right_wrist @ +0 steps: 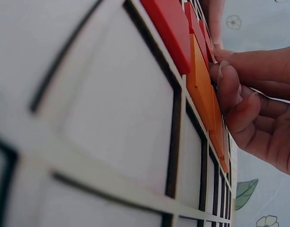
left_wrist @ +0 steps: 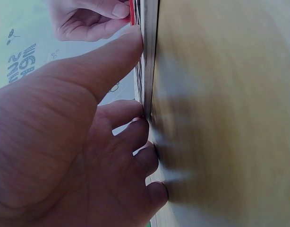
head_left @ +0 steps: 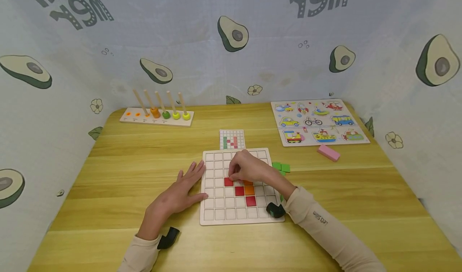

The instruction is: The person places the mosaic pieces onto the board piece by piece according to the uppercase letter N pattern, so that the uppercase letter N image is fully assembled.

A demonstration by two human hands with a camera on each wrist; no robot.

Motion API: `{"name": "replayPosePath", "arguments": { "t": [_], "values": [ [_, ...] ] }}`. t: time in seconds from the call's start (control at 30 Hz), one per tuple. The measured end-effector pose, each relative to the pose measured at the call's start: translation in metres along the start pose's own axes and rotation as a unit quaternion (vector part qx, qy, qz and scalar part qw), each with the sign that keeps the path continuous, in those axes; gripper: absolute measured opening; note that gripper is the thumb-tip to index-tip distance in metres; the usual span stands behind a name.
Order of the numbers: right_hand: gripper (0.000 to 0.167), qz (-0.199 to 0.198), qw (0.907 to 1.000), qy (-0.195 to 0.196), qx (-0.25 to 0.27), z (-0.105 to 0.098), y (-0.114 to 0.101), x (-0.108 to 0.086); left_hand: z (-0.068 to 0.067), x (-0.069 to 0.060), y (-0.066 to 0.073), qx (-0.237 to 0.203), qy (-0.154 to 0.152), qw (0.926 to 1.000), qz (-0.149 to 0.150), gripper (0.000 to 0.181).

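Observation:
A square wooden grid board [head_left: 215, 214] lies on the table. On its cells are red tiles [head_left: 250, 201] and orange tiles [head_left: 249, 190], running in a diagonal and a column. Over the board's middle, my right hand [head_left: 249, 167] pinches a red tile [head_left: 228, 181] at a cell, thumb and fingertips low at its edge; the right wrist view shows these fingers [right_wrist: 230, 85] close beside the tiles. With fingers spread, my left hand [head_left: 180, 189] rests at the board's left edge. Its thumb [left_wrist: 121, 52] touches the rim in the left wrist view.
A small printed pattern card [head_left: 232, 139] lies behind the board. Green tiles [head_left: 285, 167] sit at its right, partly behind my right forearm. Farther back are a peg stand with rings [head_left: 155, 121], a vehicle puzzle board [head_left: 306, 129] and a pink block [head_left: 329, 153].

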State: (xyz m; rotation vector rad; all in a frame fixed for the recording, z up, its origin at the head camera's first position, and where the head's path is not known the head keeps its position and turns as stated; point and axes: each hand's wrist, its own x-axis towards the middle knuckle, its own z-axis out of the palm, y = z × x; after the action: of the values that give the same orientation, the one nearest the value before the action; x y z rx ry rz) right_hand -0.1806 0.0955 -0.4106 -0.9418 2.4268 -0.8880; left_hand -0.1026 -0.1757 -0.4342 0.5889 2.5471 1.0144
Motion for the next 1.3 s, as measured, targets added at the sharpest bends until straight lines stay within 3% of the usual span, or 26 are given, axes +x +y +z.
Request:
{"name": "replayPosePath", "arguments": {
  "t": [0.3, 0.53, 0.67, 0.93, 1.3],
  "values": [
    [0.009, -0.006, 1.0, -0.004, 0.006, -0.01, -0.002, -0.005, 0.0, -0.001, 0.002, 0.004, -0.002, 1.0, -0.003, 0.084],
    [0.004, -0.025, 0.9987, -0.009, 0.044, -0.05, 0.009, -0.025, 0.0, -0.001, 0.002, 0.006, -0.001, 1.0, -0.002, 0.085],
    [0.006, -0.027, 0.999, 0.001, 0.037, -0.073, 0.024, -0.04, 0.0, -0.001, 0.002, 0.006, 0.0, 1.0, -0.001, 0.084],
    [0.01, 0.003, 0.9996, -0.001, 0.027, -0.097, 0.055, -0.064, 0.0, -0.001, 0.0, 0.003, 0.0, 1.0, 0.002, 0.084],
    [0.013, 0.048, 0.9972, -0.02, 0.054, -0.103, 0.085, -0.078, 0.0, -0.001, -0.001, 0.014, -0.003, 0.9999, -0.001, 0.085]
  ]
}}
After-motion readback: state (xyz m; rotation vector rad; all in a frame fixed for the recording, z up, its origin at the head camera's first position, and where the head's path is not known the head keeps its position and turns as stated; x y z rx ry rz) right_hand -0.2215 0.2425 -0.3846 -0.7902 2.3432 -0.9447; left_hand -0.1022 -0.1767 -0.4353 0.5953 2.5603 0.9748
